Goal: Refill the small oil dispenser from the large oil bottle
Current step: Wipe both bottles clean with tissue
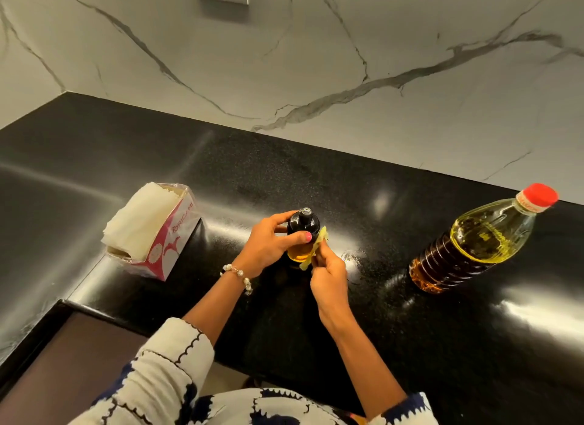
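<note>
The left hand (270,241) has its grip round the black domed top of the small glass oil dispenser (301,235), thumb laid across the front and fingers curled behind, holding it upright on the glossy black stone worktop (316,178). The right hand (327,271) comes in from below and pinches a crumpled, oil-yellowed scrap of tissue (317,246) against the dispenser's right flank. Amber oil shows in the glass below the dark top, though how full it is cannot be read past the fingers.

The dispenser stands near the middle of the worktop, its top seated on the body. Just to its right a faint smear or wet patch (350,257) catches the light on the stone. Well apart on the right stands the large clear plastic oil bottle with a red screw cap (474,238), upright, capped, and holding yellow oil to above its shoulder. On the left, near the worktop's inner corner, sits an open pink and white tissue box (151,231) with white tissues bulging out.

Judging from this, the pouring looks finished: both vessels are closed and the big bottle is set aside. What is in hand seems to be wiping drips off the dispenser. Probably left: cleaning the smear on the stone and discarding the tissue.
</note>
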Demonstrator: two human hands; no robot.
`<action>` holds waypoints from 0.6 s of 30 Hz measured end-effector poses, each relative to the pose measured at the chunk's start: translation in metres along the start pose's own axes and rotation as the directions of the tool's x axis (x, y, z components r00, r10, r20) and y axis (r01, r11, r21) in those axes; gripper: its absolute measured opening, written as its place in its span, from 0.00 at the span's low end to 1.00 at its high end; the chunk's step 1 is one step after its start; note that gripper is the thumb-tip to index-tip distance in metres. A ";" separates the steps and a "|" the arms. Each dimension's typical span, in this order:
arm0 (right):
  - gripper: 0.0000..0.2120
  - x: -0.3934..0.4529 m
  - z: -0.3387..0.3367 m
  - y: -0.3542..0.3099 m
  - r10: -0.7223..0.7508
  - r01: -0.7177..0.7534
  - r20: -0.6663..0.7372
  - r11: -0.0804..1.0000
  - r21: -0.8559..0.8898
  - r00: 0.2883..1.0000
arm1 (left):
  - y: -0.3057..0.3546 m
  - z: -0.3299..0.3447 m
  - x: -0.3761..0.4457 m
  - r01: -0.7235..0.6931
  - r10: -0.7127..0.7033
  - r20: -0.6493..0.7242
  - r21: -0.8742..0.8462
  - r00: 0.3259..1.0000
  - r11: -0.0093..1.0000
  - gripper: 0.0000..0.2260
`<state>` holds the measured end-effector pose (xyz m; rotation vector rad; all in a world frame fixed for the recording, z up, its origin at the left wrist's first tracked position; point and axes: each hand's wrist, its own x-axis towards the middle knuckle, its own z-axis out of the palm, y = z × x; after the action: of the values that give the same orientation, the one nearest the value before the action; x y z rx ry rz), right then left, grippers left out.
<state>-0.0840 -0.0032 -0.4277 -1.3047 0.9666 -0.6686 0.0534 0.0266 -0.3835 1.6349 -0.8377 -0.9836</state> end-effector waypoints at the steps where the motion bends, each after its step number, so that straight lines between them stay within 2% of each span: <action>1: 0.36 0.000 0.000 -0.004 -0.036 0.036 -0.002 0.999 0.011 0.999 | 0.001 -0.001 0.001 0.013 -0.012 0.025 -0.008 1.000 1.000 0.25; 5: 0.34 0.019 -0.007 -0.015 -0.112 0.112 0.006 0.994 0.002 0.994 | 0.002 -0.004 0.001 0.065 -0.056 0.099 -0.084 0.993 0.994 0.23; 8: 0.30 0.028 -0.010 -0.014 -0.048 0.046 0.043 0.997 0.054 0.998 | 0.003 -0.005 0.000 0.085 -0.065 0.150 -0.133 0.987 0.987 0.23; 13: 0.31 0.017 -0.008 0.005 0.070 -0.070 -0.002 0.995 -0.072 0.998 | 0.002 -0.007 -0.002 0.111 -0.083 0.172 -0.156 0.982 0.981 0.24; 15: 0.31 0.007 -0.005 0.001 0.038 -0.040 -0.026 0.996 -0.079 0.999 | 0.001 -0.007 -0.002 0.126 -0.099 0.154 -0.172 0.983 0.977 0.23; 18: 0.33 0.001 -0.003 -0.013 -0.054 0.054 -0.005 0.999 0.000 0.999 | 0.002 -0.006 0.000 0.157 -0.130 0.150 -0.184 0.980 0.970 0.21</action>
<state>-0.0849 -0.0074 -0.4151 -1.3333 0.9380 -0.7131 0.0586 0.0289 -0.3804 1.4877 -0.6954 -1.2519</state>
